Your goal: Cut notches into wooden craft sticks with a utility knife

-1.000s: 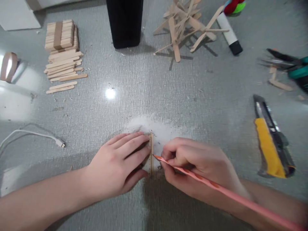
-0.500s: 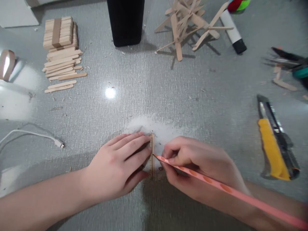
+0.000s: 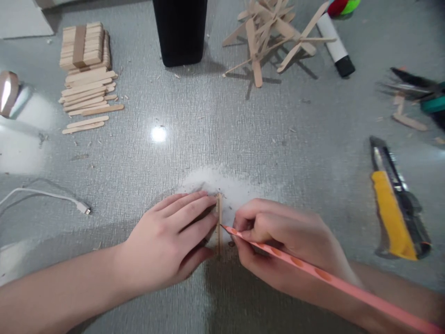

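Note:
Flat on the table with its fingers stretched out, my left hand [image 3: 174, 236] presses its fingertips against the left edge of a thin wooden stick [image 3: 219, 227]. The stick stands lengthwise away from me, over a whitish patch of the table [image 3: 239, 185]. My right hand [image 3: 278, 236] is closed round a pink pencil [image 3: 295, 261] with orange spots. The pencil's dark tip is at the middle of the stick; whether it touches is too small to tell.
Wooden sticks [image 3: 86, 88] lie stacked at the upper left, near a black object [image 3: 181, 32]. A stick structure [image 3: 267, 32] and a white marker [image 3: 336, 46] are at the top. Yellow cutter [image 3: 392, 213] at right, white cable [image 3: 52, 191] at left.
The whole view has shifted slightly. Both hands keep nearly the same pose, and the pencil tip stays beside the middle of the stick.

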Demonstrator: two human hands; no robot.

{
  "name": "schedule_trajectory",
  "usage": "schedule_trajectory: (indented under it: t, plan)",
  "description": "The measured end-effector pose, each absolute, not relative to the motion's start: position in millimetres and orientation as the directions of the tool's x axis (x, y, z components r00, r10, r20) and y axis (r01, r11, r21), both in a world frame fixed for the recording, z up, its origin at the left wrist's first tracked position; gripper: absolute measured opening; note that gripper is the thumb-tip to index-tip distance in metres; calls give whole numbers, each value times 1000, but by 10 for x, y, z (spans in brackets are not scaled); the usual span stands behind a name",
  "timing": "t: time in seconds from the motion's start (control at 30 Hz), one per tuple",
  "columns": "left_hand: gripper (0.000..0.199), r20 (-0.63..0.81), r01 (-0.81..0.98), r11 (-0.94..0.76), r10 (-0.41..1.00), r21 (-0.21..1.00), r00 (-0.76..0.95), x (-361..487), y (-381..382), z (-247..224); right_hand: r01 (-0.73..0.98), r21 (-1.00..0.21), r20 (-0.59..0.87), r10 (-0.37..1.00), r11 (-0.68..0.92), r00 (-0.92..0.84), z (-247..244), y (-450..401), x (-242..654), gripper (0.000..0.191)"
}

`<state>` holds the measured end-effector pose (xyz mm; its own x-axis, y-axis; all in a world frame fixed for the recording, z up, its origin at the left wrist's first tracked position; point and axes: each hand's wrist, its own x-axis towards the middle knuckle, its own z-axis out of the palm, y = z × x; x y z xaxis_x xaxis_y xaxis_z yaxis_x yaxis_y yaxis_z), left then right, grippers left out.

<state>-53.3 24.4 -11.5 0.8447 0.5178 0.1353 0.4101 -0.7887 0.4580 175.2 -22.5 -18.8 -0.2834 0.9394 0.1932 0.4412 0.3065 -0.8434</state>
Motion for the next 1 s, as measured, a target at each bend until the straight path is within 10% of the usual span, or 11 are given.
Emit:
schedule_trajectory:
  t: [1.0]
  plan:
    - [42,119,406,-790,508,460,853,-541,257,-98,429,-856,182,945,289,-273,-181,-205,1761,27]
